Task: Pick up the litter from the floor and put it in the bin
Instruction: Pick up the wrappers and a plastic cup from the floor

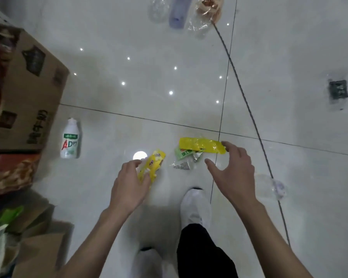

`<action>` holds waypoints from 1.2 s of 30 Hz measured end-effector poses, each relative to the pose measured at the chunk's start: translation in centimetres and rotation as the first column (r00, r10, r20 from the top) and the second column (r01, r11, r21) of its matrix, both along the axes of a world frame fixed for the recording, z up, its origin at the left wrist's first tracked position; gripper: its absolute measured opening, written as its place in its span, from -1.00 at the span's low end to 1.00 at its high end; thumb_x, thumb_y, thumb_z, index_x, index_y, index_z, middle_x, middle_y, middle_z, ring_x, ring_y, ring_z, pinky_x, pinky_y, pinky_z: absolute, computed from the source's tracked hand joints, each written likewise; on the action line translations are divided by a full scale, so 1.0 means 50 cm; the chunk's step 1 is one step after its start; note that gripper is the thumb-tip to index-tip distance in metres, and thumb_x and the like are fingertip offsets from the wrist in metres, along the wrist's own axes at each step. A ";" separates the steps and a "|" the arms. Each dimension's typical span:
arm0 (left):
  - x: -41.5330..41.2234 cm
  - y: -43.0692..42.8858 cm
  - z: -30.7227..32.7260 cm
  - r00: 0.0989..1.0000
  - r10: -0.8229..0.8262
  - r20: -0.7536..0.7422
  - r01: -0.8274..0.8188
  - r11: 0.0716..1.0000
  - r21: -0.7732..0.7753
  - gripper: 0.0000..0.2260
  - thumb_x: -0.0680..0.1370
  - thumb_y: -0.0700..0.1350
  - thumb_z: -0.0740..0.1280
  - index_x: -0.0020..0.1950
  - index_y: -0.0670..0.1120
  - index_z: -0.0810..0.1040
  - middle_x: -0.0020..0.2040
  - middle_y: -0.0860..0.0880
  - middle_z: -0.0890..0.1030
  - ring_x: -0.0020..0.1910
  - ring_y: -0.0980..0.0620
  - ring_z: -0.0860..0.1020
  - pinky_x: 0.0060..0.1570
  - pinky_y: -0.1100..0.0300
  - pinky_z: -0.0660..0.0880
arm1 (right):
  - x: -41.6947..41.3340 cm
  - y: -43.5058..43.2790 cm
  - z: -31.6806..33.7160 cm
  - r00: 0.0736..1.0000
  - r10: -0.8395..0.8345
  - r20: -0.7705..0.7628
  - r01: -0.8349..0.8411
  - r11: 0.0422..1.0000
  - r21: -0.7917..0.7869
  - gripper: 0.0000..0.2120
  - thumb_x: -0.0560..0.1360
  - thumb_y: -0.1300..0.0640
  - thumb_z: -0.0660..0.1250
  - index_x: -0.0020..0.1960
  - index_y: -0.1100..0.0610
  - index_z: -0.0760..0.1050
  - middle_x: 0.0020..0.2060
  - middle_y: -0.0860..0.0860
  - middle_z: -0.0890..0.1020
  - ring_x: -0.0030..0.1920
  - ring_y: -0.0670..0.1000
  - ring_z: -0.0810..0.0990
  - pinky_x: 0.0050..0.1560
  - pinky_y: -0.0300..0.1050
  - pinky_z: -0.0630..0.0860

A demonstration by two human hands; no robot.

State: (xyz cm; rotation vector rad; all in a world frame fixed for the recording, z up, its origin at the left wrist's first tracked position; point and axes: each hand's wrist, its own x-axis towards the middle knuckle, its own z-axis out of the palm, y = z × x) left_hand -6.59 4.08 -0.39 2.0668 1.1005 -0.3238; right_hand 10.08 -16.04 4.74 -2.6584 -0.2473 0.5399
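Fingers of the left hand (127, 187) grip a yellow packet (152, 165). The right hand (234, 173), fingers spread wide, is just beside the long yellow wrapper (199, 145). The white bottle (69, 140) reads "AD".

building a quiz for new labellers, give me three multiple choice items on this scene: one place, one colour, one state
1. Where does the white plastic bottle lie? A) beside the brown cardboard box B) between the shoes C) on a chair
2. What colour is the long plastic wrapper by the right hand? A) red B) yellow C) blue
3. What is the left hand doing? A) hanging empty B) gripping a small yellow snack packet C) pressing the box
Key: 1 A, it lies next to the box; 2 B, bright yellow; 3 B, fingers curl round the packet.
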 end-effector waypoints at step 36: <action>0.094 0.071 -0.216 0.983 0.058 0.174 -0.058 0.998 -0.005 -0.92 0.53 -0.08 0.37 -0.07 0.07 0.49 -0.22 0.14 0.59 -0.23 0.33 0.52 -0.40 0.44 0.34 | 0.074 0.074 -0.331 0.965 0.095 0.243 -0.086 0.995 -0.048 -0.79 0.61 0.12 0.24 0.14 0.06 0.63 0.01 0.04 0.66 0.04 0.18 0.55 0.14 0.01 0.27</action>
